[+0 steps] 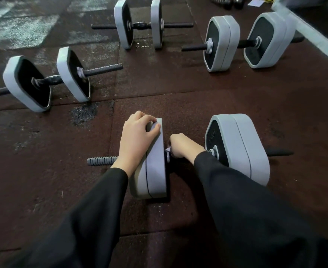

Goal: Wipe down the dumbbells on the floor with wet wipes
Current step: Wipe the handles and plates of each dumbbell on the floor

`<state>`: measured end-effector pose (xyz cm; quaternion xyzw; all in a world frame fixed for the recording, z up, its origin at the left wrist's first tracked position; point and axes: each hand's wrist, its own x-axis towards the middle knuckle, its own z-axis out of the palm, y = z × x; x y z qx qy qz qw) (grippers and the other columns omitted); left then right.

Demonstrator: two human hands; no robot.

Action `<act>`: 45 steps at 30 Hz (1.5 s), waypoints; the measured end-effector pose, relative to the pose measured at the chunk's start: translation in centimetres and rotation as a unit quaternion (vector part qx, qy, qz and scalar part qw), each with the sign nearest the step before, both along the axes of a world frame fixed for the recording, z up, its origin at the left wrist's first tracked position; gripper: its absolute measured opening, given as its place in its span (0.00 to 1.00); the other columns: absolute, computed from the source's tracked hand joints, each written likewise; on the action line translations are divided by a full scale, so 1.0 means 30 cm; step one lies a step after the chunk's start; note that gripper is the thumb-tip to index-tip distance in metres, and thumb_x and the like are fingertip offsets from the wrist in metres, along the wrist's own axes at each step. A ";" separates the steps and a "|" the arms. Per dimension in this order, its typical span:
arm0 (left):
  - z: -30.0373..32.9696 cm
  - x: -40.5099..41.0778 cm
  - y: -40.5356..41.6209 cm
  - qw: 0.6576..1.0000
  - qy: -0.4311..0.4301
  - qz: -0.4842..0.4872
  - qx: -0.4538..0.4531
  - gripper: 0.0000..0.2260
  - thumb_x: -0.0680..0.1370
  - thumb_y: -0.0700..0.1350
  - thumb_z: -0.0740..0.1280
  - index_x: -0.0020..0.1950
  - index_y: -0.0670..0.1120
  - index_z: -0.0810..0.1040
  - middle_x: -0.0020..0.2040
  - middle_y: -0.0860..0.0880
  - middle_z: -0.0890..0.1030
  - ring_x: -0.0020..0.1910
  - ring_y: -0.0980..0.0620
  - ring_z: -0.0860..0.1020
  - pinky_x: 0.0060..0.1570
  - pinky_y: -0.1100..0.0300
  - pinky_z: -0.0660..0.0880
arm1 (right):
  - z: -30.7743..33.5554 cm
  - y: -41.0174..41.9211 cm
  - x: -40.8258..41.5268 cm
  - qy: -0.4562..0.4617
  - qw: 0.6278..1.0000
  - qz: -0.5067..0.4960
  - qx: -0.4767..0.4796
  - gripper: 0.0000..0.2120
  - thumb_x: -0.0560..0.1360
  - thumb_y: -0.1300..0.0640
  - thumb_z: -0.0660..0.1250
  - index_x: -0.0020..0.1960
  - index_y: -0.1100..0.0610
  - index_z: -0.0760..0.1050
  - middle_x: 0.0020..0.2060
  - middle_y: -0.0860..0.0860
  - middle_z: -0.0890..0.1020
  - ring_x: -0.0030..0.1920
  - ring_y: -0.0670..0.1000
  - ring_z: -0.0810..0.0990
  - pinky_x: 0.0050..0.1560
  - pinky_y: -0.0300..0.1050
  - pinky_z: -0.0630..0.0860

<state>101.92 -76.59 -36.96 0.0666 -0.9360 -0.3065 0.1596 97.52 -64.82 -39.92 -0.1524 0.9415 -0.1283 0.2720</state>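
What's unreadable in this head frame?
- Wet wipe: at most a sliver shows under the right hand, which covers the nearest dumbbell's handle.
- Left hand hides part of the near plate's top.
- Items at top right edge: cut off, too small.

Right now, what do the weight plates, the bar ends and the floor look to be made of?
Weight plates: matte pale grey casing, seemingly plastic or rubber, around a black inset face; a seam line runs round the plate under the left hand. Bar end: dull grey, spirally ridged, probably threaded metal. Floor: dark reddish speckled tiles with visible joints, likely rubber granulate matting.
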 end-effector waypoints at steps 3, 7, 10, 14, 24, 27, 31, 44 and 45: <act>-0.001 -0.002 -0.001 1.000 0.003 0.001 -0.001 0.07 0.74 0.43 0.68 0.49 0.41 0.81 0.46 0.45 0.77 0.50 0.47 0.75 0.53 0.54 0.70 | 0.000 -0.004 0.038 0.051 0.999 -0.002 -0.002 0.12 0.76 0.65 0.62 0.59 0.65 0.74 0.57 0.62 0.77 0.60 0.62 0.75 0.56 0.51 0.73; -0.001 -0.004 0.001 1.000 0.001 0.003 -0.004 0.07 0.74 0.43 0.68 0.49 0.42 0.81 0.46 0.45 0.77 0.50 0.47 0.74 0.53 0.53 0.70 | 0.023 -0.002 0.022 0.008 1.000 0.012 0.008 0.13 0.75 0.63 0.64 0.59 0.63 0.75 0.58 0.61 0.78 0.60 0.61 0.76 0.55 0.48 0.73; -0.001 -0.002 0.000 1.000 -0.002 0.003 -0.007 0.07 0.74 0.43 0.68 0.48 0.42 0.81 0.46 0.45 0.77 0.51 0.46 0.74 0.54 0.52 0.69 | 0.039 0.008 -0.020 -0.046 0.998 0.042 0.033 0.12 0.75 0.59 0.65 0.57 0.60 0.77 0.58 0.59 0.79 0.57 0.59 0.78 0.52 0.47 0.74; -0.001 -0.004 -0.001 1.000 0.003 0.004 -0.009 0.07 0.74 0.43 0.68 0.49 0.41 0.81 0.46 0.45 0.77 0.50 0.46 0.74 0.52 0.55 0.68 | 0.003 0.015 0.053 0.067 0.997 0.032 0.009 0.11 0.77 0.65 0.58 0.56 0.63 0.76 0.55 0.60 0.78 0.59 0.60 0.73 0.55 0.51 0.72; -0.004 -0.001 -0.001 1.000 0.008 0.003 -0.013 0.08 0.75 0.44 0.68 0.50 0.41 0.81 0.47 0.46 0.77 0.50 0.48 0.74 0.50 0.60 0.66 | -0.162 0.121 0.265 0.330 0.926 -0.008 -0.181 0.17 0.69 0.65 0.55 0.53 0.61 0.77 0.49 0.52 0.81 0.49 0.50 0.69 0.44 0.44 0.77; -0.007 -0.005 -0.003 1.000 0.007 0.003 -0.016 0.08 0.74 0.44 0.68 0.50 0.41 0.81 0.47 0.45 0.77 0.50 0.47 0.74 0.51 0.58 0.67 | -0.174 0.132 0.287 0.344 0.920 -0.008 -0.187 0.21 0.67 0.66 0.55 0.55 0.66 0.78 0.52 0.57 0.81 0.54 0.52 0.70 0.52 0.43 0.75; -0.011 -0.010 -0.003 1.000 0.009 0.002 -0.020 0.08 0.74 0.43 0.68 0.49 0.41 0.81 0.46 0.45 0.78 0.50 0.46 0.75 0.52 0.55 0.68 | -0.131 0.100 0.273 0.331 0.920 -0.048 -0.204 0.17 0.66 0.66 0.57 0.49 0.63 0.79 0.44 0.54 0.82 0.46 0.54 0.77 0.41 0.44 0.80; -0.008 -0.003 -0.003 1.000 0.007 -0.001 -0.015 0.08 0.75 0.44 0.67 0.50 0.42 0.81 0.46 0.47 0.76 0.50 0.48 0.74 0.52 0.57 0.68 | -0.079 0.191 0.209 0.233 0.947 -0.168 -0.142 0.13 0.70 0.72 0.56 0.39 0.53 0.64 0.39 0.54 0.70 0.43 0.53 0.68 0.40 0.41 0.62; -0.008 -0.004 -0.004 1.000 0.008 -0.002 -0.016 0.08 0.75 0.44 0.67 0.50 0.42 0.81 0.46 0.46 0.77 0.50 0.48 0.74 0.52 0.56 0.68 | -0.065 0.195 0.189 0.217 0.953 -0.178 -0.112 0.14 0.71 0.70 0.55 0.38 0.52 0.60 0.38 0.52 0.68 0.43 0.51 0.65 0.39 0.38 0.58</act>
